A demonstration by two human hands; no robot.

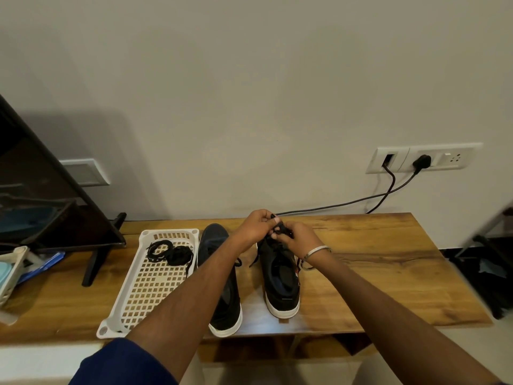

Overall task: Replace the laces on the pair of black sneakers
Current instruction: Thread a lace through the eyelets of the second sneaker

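1. A dark flat screen (41, 184) on a black stand leans at the far left of the wooden table (374, 262), whose glossy top shows strong brown grain.
2. Beside it lies a white plastic tray (138, 295) with a square-lattice floor; a coiled bundle of black laces (169, 252) rests at its far end.
3. Just right of the tray stands the left sneaker (222, 301), black fabric on a thick white sole, toe toward the wall, partly covered by the person's left forearm.
4. The left hand (255, 226) is curled, pinching a black lace (280, 230) above the toe end of the right sneaker (281, 282).
5. The right hand (298, 237), a thin metal bangle (316, 252) on its wrist, meets the left and also grips the lace, fingers bent around it.
6. The right sneaker sits near the table's middle, directly under both hands, apart from its mate; a loose lace end trails off its left side.
7. On the pale wall at right, a white socket panel (422, 159) carries two black cables (361, 201) running down behind the table.
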